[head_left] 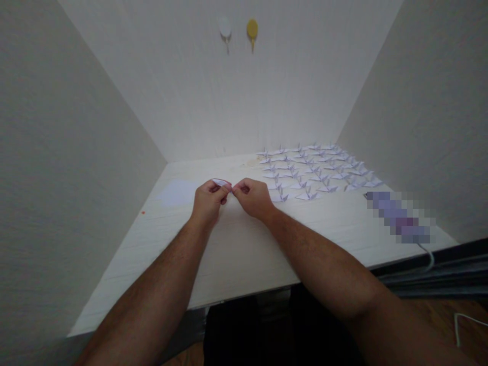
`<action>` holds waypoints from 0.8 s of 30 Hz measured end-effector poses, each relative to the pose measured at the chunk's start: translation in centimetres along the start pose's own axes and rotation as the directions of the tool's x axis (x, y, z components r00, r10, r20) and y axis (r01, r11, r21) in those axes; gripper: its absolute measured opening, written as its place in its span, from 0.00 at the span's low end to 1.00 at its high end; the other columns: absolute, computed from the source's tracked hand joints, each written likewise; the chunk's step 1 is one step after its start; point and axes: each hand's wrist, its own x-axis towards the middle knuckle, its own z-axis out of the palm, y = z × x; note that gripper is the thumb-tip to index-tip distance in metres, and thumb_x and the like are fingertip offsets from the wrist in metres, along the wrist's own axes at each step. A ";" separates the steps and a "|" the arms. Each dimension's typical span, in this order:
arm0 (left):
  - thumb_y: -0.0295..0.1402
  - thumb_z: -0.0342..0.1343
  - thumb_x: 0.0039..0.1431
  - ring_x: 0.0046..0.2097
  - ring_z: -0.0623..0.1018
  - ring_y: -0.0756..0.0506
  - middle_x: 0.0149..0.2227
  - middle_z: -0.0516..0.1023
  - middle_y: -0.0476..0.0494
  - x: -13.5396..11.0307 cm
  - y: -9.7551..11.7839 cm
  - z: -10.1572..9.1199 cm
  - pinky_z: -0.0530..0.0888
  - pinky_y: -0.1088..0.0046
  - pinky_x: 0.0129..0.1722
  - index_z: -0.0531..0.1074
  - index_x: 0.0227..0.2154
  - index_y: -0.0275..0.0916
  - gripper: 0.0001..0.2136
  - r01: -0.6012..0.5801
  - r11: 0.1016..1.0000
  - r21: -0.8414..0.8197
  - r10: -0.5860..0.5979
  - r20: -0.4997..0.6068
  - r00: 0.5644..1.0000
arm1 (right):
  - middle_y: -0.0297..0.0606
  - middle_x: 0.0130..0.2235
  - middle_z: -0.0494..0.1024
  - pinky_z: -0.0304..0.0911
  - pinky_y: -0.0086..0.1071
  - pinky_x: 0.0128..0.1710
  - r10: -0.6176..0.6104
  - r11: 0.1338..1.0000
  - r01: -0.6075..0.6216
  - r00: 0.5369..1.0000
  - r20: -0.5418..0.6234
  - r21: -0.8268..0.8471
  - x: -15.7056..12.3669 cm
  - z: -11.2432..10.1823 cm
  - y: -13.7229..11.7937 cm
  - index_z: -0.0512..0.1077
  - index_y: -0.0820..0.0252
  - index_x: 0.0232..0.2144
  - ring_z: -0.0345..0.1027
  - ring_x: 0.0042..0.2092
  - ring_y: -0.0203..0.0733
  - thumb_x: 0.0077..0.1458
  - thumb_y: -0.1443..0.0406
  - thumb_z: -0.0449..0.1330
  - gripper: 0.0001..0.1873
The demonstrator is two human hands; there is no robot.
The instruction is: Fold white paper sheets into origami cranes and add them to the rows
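A small piece of folded white paper (220, 181) is held above the table between my two hands. My left hand (209, 200) is closed around it, with the thumb on the near side. The fingertips of my right hand (251, 195) pinch together at the paper's right end. Much of the paper is hidden by the fingers, so its full shape does not show. To the right of my right hand, several folded white paper cranes (308, 194) stand in rows. White paper sheets (176, 193) lie left of my left hand.
A blurred-out device (398, 218) with a cable (432, 258) lies at the table's right edge. Walls close off the white table (244, 254) at the left, back and right. Two hooks, one white (224, 28) and one yellow (252, 29), are on the back wall.
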 end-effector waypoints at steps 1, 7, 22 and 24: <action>0.33 0.67 0.41 0.21 0.65 0.54 0.21 0.71 0.51 0.0 0.0 0.0 0.60 0.77 0.20 0.74 0.25 0.35 0.09 -0.003 1.000 0.018 0.003 -0.015 1.000 | 0.32 0.26 0.77 0.57 0.28 0.30 -0.008 1.000 0.008 1.000 0.004 -0.019 0.0 0.0 0.0 0.75 0.60 0.26 0.66 0.28 0.34 0.54 0.62 0.60 0.09; 0.34 0.67 0.40 0.20 0.64 0.54 0.19 0.69 0.52 -0.1 0.2 0.2 0.59 0.76 0.20 0.74 0.24 0.34 0.10 -0.005 0.998 0.060 0.007 -0.041 0.999 | 0.31 0.23 0.75 0.54 0.29 0.29 -0.028 0.997 0.028 1.000 0.000 -0.078 -0.1 -0.1 0.0 0.74 0.60 0.23 0.62 0.26 0.33 0.53 0.63 0.59 0.09; 0.35 0.67 0.42 0.20 0.61 0.55 0.17 0.66 0.52 -0.2 0.5 -0.1 0.54 0.77 0.20 0.76 0.23 0.35 0.09 0.051 0.998 0.028 -0.052 0.048 0.998 | 0.29 0.21 0.69 0.52 0.27 0.27 -0.098 0.995 0.098 0.995 0.031 0.011 -0.2 -0.2 -0.1 0.71 0.61 0.21 0.59 0.25 0.31 0.53 0.63 0.58 0.11; 0.36 0.67 0.43 0.20 0.61 0.54 0.17 0.66 0.51 -0.1 0.4 -0.2 0.53 0.76 0.20 0.74 0.21 0.35 0.10 0.049 0.999 0.005 -0.049 0.061 0.997 | 0.29 0.20 0.68 0.52 0.27 0.27 -0.084 0.996 0.083 0.996 0.018 0.030 -0.1 -0.2 0.0 0.70 0.61 0.20 0.58 0.24 0.31 0.53 0.63 0.58 0.11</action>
